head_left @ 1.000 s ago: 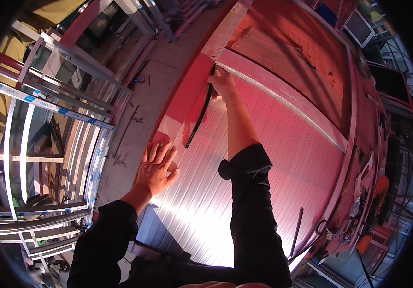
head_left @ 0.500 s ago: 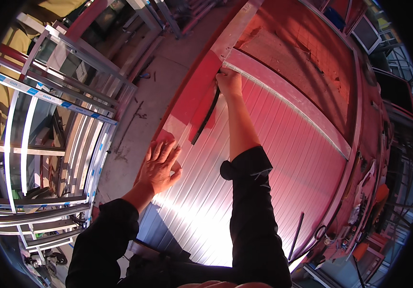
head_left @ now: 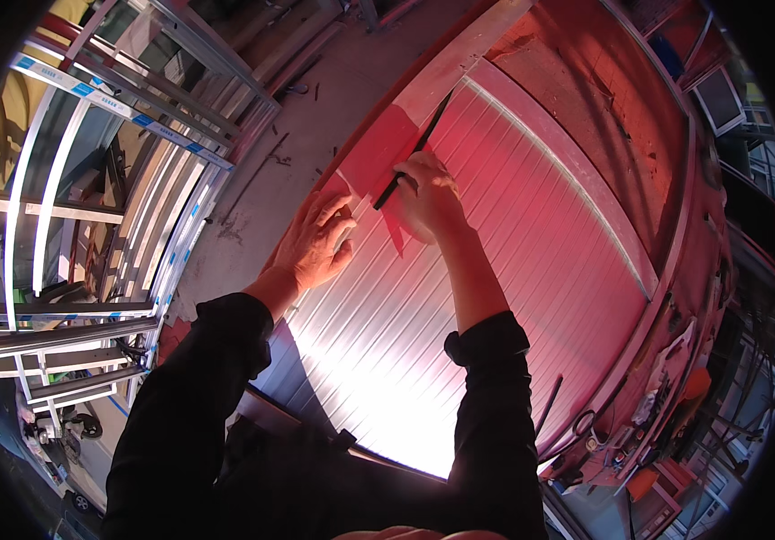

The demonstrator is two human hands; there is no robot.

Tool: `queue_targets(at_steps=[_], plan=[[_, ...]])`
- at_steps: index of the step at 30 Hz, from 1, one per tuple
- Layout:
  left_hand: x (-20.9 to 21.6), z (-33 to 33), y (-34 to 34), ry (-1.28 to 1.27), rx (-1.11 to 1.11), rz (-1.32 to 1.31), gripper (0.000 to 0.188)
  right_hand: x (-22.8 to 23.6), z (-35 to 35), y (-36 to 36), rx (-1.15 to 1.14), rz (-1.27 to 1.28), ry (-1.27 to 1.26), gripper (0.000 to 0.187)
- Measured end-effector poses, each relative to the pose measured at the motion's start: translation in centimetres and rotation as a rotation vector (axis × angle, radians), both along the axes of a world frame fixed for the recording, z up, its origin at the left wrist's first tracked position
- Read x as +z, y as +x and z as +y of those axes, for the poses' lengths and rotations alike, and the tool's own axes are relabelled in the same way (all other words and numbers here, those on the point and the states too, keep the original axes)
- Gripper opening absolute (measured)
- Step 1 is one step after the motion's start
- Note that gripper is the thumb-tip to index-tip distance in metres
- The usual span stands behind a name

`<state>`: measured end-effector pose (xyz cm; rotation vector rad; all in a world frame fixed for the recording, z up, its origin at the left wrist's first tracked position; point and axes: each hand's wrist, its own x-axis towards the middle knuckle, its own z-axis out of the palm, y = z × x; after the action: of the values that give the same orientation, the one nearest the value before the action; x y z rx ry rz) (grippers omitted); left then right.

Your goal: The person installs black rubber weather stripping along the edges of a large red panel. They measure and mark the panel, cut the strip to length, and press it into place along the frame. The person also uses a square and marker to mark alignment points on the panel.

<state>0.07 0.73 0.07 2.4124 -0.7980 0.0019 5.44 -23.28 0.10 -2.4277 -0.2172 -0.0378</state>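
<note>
A ribbed panel [head_left: 522, 243] lies inside a pale frame [head_left: 446, 76], lit pink and white. Along the panel's left edge runs a thin black rubber strip [head_left: 436, 119], its far end at the corner by the crossbar [head_left: 567, 171]. My right hand [head_left: 428, 198] has its fingers closed on the strip close to its near end, which sticks out toward the left. Just left of it, my left hand [head_left: 311, 243] rests at the frame's left side, fingers slightly bent and apart, holding nothing. Part of the strip is hidden by my right fingers.
Metal profiles and frames [head_left: 126, 112] stand on the left beside the concrete floor [head_left: 257, 175]. Beyond the crossbar is a reddish board surface [head_left: 585, 99]. A roll of tape [head_left: 583, 421] and assorted tools lie along the right side. A dark thin bar [head_left: 549, 405] lies near the panel's lower right.
My right hand has come from the far corner back toward me along the strip. The strip now lies straighter along the panel edge. My left hand has shifted a little farther up the frame.
</note>
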Motion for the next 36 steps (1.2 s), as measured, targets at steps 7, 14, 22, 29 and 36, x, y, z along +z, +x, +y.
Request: queue_targets(at_steps=[7, 14, 22, 29, 36], plan=[[-0.1, -0.1, -0.1, 0.007, -0.001, -0.050, 0.028, 0.4, 1.6, -0.6, 0.148, 0.002, 0.151, 0.019], [-0.3, -0.1, -0.2, -0.002, -0.002, -0.059, 0.027, 0.0, 2.2, -0.9, 0.114, -0.121, 0.099, 0.020], [-0.5, 0.0, -0.2, 0.029, -0.006, -0.027, 0.027, -1.2, 2.9, -0.2, 0.083, -0.137, 0.063, 0.020], [0.0, -0.4, 0.2, 0.023, -0.013, -0.080, 0.026, -1.2, 2.2, -0.5, -0.475, 0.272, 0.789, 0.045], [-0.5, -0.1, -0.1, 0.039, -0.003, -0.080, 0.027, -2.2, -0.3, 1.2, -0.390, 0.480, 1.492, 0.071]])
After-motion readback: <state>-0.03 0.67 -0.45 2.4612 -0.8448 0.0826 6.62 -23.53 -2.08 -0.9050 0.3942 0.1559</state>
